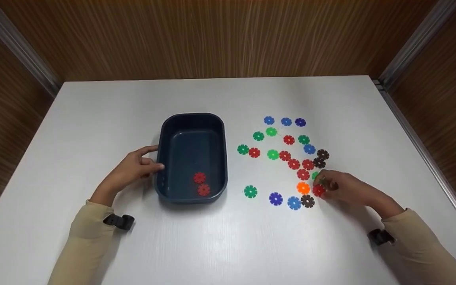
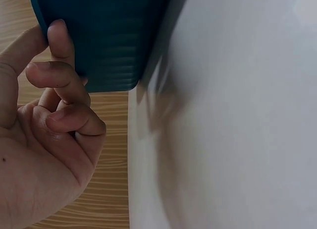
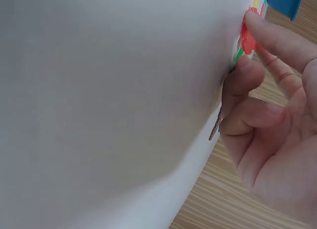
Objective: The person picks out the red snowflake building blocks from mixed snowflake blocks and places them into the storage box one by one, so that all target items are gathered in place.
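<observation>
A deep dark blue plastic basin (image 1: 192, 158) stands left of centre on the table, with two red notched flower discs (image 1: 201, 184) lying inside. My left hand (image 1: 137, 164) pinches the basin's left rim between thumb and fingers; the left wrist view shows the other fingers curled beneath the rim (image 2: 42, 21). On the right, my right hand (image 1: 344, 188) pinches a red flower disc (image 1: 318, 190) low over the table. That red disc (image 3: 248, 43) looks tilted in the right wrist view. A green disc (image 1: 315, 175) lies partly hidden under the right fingers.
Between basin and right hand lie scattered flower discs: several red (image 1: 293, 164), several green (image 1: 250, 191), several blue ones (image 1: 286, 121), brown ones (image 1: 307, 201) and an orange one (image 1: 303, 188). A wood-grain panel (image 1: 220, 39) rises behind the white table (image 1: 113, 107).
</observation>
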The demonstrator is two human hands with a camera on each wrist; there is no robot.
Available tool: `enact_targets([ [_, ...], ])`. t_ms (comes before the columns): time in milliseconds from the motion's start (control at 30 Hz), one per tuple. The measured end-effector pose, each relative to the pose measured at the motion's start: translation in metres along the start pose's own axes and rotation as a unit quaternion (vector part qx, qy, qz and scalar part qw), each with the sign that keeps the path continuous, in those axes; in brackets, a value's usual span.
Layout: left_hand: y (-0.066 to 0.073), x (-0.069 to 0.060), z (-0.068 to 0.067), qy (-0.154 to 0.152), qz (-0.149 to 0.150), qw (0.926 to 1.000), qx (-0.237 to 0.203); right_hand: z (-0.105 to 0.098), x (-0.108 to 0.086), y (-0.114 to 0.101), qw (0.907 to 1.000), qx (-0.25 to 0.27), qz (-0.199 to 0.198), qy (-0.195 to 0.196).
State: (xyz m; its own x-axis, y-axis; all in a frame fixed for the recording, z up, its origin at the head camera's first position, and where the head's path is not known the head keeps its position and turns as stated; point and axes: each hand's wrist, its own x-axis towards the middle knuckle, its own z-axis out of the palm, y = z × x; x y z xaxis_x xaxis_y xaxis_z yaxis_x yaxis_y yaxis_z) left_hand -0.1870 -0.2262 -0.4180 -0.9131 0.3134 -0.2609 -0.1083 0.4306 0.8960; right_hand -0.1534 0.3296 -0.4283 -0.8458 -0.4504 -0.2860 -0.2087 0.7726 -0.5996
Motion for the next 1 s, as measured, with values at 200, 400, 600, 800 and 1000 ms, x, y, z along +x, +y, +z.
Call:
enact_targets([
  [200,-0.002,-0.001,-0.001,0.002,0.001,1.0000,0.004,0.001,-0.001,-0.004,1.0000,0.004,-0.008,0.001],
  [400,-0.002,-0.001,0.000,-0.004,0.001,1.0000,0.007,0.000,-0.002,-0.007,1.0000,0.000,0.004,-0.004],
  [600,-0.001,-0.001,0.000,0.000,0.001,1.0000,0.003,-0.001,0.000,-0.011,0.9996,-0.026,0.003,-0.008],
  [800,0.000,-0.002,0.000,0.001,0.002,1.0000,0.002,-0.006,0.001,-0.014,0.9994,-0.031,-0.014,-0.001],
  [1000,0.000,-0.001,0.001,0.003,0.005,1.0000,-0.001,-0.015,0.007,-0.022,0.9983,-0.033,-0.034,0.033],
])
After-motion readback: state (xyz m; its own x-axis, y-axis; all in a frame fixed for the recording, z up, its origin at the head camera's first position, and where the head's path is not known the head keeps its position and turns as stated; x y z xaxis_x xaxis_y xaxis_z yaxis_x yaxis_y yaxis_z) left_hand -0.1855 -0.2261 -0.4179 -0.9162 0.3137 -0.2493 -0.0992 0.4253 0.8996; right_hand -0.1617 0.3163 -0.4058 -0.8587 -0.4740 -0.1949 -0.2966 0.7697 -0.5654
